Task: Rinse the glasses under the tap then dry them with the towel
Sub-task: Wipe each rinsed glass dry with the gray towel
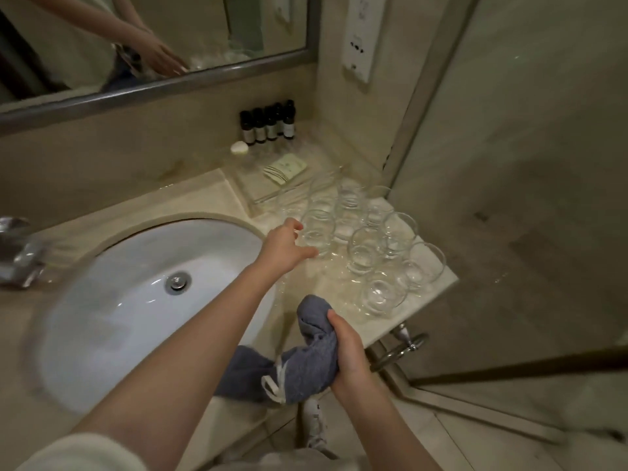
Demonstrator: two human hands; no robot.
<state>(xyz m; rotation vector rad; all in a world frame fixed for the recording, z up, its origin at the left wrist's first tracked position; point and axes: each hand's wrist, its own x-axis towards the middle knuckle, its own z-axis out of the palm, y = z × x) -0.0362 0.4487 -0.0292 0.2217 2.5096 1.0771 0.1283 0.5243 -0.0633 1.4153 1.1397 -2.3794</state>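
Several clear glasses (367,246) stand grouped on the marble counter (343,300) right of the white sink (102,294). My left hand (283,248) reaches across the sink's rim. Its thumb and fingers are spread at the near side of the leftmost glass (321,229); a closed grip is not visible. My right hand (350,355) grips a bunched grey towel (306,362) at the counter's front edge, below the glasses. The chrome tap (17,253) is at the far left, with no water visible.
Dark toiletry bottles (268,125), a white soap (239,147) and a clear tray with packets (285,168) sit in the back corner. A glass shower door (509,198) with a metal handle (401,348) borders the counter on the right. A mirror (153,39) hangs above.
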